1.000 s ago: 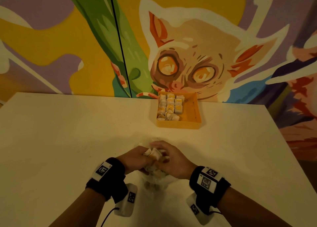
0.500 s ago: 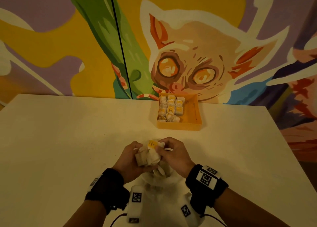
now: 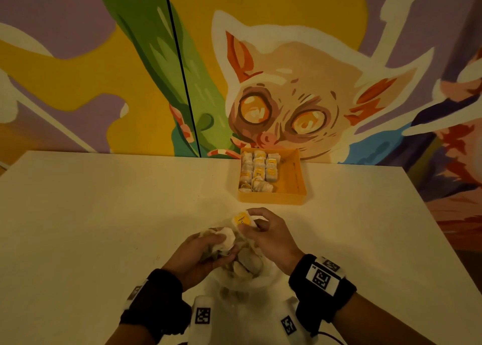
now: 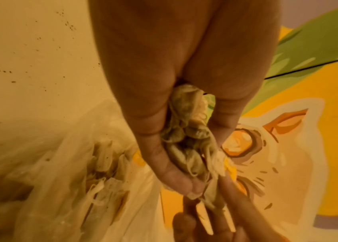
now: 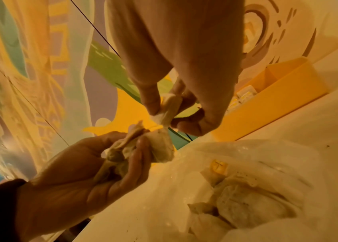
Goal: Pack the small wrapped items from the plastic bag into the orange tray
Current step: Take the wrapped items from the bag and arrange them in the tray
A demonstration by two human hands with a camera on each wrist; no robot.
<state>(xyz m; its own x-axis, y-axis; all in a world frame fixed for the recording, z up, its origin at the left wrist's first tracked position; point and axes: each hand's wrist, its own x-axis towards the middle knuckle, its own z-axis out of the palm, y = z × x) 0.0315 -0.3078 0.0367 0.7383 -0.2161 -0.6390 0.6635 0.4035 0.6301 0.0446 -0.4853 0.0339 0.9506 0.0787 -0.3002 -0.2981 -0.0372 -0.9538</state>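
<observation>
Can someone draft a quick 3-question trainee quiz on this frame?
1. True or false: the orange tray has bare floor on its right side.
2. What does the right hand pinch? A) a wrapped item with a yellow label B) the tray's wall C) nothing
3. Fill in: the left hand grips a bunch of wrapped items above the plastic ____.

Key: 1 true. 2 A, the labelled item. 3 bag.

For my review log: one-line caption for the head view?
Both hands pull wrapped items from the bag; tray part-filled.
</observation>
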